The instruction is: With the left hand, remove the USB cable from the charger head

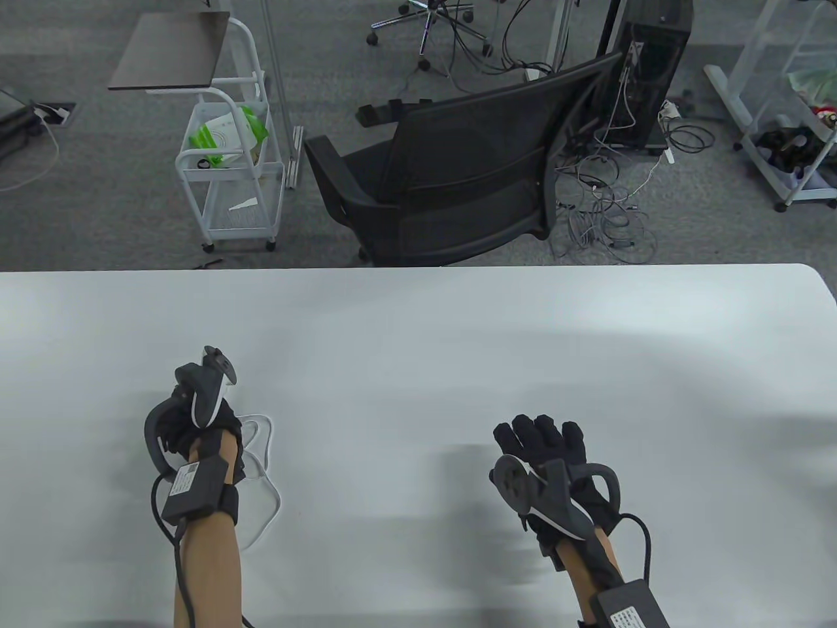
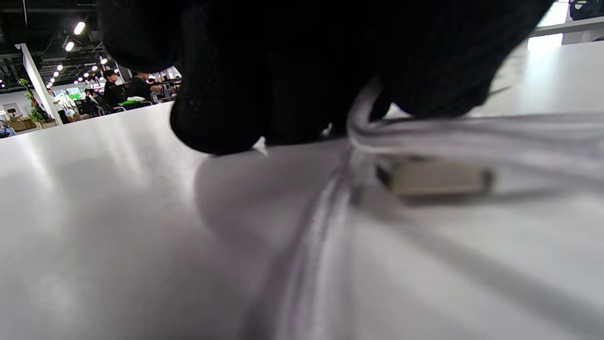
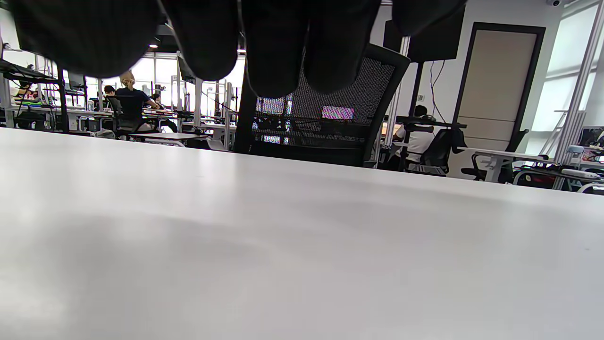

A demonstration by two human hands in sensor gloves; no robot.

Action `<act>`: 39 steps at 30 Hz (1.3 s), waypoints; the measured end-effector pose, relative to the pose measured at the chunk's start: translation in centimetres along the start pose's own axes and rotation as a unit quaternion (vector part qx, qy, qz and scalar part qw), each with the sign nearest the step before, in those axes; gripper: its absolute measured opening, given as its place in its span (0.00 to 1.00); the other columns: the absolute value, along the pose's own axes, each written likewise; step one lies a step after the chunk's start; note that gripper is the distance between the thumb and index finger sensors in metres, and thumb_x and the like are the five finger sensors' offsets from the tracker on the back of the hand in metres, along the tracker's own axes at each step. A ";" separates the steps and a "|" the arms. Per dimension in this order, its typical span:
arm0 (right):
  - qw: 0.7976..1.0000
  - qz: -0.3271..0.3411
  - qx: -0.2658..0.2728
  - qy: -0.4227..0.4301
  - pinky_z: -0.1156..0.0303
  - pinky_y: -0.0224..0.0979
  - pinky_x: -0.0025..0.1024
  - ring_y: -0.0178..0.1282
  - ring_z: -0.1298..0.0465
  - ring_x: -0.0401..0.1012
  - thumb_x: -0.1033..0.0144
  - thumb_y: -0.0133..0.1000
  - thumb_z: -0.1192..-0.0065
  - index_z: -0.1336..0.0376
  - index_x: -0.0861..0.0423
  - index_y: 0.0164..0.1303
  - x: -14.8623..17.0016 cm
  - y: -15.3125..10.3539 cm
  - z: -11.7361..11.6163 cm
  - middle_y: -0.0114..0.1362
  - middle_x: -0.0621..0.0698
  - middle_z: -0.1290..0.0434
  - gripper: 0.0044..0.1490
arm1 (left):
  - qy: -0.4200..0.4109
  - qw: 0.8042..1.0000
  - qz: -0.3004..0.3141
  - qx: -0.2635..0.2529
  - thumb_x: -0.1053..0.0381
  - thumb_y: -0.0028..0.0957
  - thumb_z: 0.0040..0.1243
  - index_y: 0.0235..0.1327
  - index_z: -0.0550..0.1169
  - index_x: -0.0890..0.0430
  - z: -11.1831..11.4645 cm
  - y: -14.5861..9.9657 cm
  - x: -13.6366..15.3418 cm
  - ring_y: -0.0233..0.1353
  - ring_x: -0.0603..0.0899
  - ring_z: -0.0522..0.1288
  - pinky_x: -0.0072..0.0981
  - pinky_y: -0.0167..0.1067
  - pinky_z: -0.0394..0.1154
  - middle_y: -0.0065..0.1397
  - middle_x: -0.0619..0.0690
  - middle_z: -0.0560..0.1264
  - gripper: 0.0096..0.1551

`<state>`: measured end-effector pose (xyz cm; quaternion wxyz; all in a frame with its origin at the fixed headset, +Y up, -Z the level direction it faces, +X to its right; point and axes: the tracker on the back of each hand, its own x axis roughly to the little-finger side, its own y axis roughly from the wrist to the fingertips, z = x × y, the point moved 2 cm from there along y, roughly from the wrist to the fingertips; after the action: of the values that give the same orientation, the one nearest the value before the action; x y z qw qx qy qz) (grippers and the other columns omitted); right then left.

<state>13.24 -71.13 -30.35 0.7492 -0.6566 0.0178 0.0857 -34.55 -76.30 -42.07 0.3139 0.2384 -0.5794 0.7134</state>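
A white USB cable [image 1: 267, 451] lies in loops on the white table [image 1: 418, 327], just right of my left hand [image 1: 199, 425]. In the left wrist view my gloved fingers [image 2: 283, 85] are curled down on the table and pinch strands of the cable [image 2: 368, 127]. A small pale rectangular block, the charger head [image 2: 436, 178], lies blurred on the table just below the fingers, among the strands. I cannot tell whether the cable is plugged into it. The tracker hides the fingers in the table view. My right hand [image 1: 539, 435] is open and empty, fingers spread, apart from the cable.
A black mesh office chair [image 1: 458, 176] stands beyond the table's far edge, with a white cart [image 1: 229, 163] to its left. In the right wrist view the right hand's fingers [image 3: 278, 47] hang over the bare tabletop [image 3: 302, 245].
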 end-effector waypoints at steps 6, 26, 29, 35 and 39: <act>1.000 -0.005 -0.007 -0.001 0.43 0.80 0.60 0.82 0.30 0.49 0.39 0.42 0.40 0.40 0.38 0.70 0.2 0.0 0.0 0.80 0.45 0.32 0.42 | -0.065 0.996 0.049 -0.038 0.41 0.33 0.67 0.40 0.89 0.47 -2.9 -1.7 0.0 0.47 0.57 0.89 0.57 0.62 0.76 0.44 0.46 0.91 0.24; 0.998 -0.023 -0.051 -0.015 0.42 0.79 0.60 0.81 0.29 0.48 0.39 0.42 0.40 0.39 0.39 0.70 1.8 0.3 -1.9 0.79 0.45 0.31 0.42 | -0.206 0.857 0.434 -0.187 0.44 0.34 0.67 0.43 0.88 0.44 -10.5 -25.0 -2.9 0.48 0.56 0.90 0.56 0.60 0.78 0.48 0.44 0.90 0.23; 0.998 -0.020 -0.050 -0.015 0.42 0.79 0.60 0.81 0.29 0.48 0.39 0.42 0.40 0.39 0.39 0.70 1.8 0.3 -1.9 0.79 0.45 0.31 0.42 | -0.198 0.838 0.471 -0.191 0.44 0.34 0.68 0.43 0.88 0.43 -8.3 -27.1 -4.0 0.48 0.56 0.90 0.56 0.60 0.77 0.48 0.44 0.90 0.23; 0.999 -0.023 -0.047 -0.005 0.42 0.80 0.60 0.81 0.29 0.48 0.39 0.42 0.40 0.39 0.39 0.70 1.7 0.4 -1.9 0.79 0.45 0.31 0.42 | -0.125 0.834 0.506 -0.184 0.44 0.33 0.68 0.42 0.88 0.43 -5.4 -28.4 -5.2 0.48 0.55 0.90 0.56 0.61 0.78 0.48 0.43 0.90 0.22; 0.999 -0.014 -0.024 0.022 0.42 0.79 0.60 0.81 0.29 0.48 0.39 0.42 0.40 0.39 0.39 0.70 1.2 0.2 -0.8 0.79 0.45 0.31 0.42 | -0.118 0.833 0.511 -0.179 0.44 0.33 0.68 0.42 0.88 0.42 -4.9 -28.4 -5.4 0.48 0.55 0.90 0.55 0.61 0.77 0.48 0.43 0.90 0.22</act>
<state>14.48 -71.79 -30.82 0.7335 -0.6765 0.0229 0.0613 -10.14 -68.72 -27.66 -0.1287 -0.0692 -0.7691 0.6222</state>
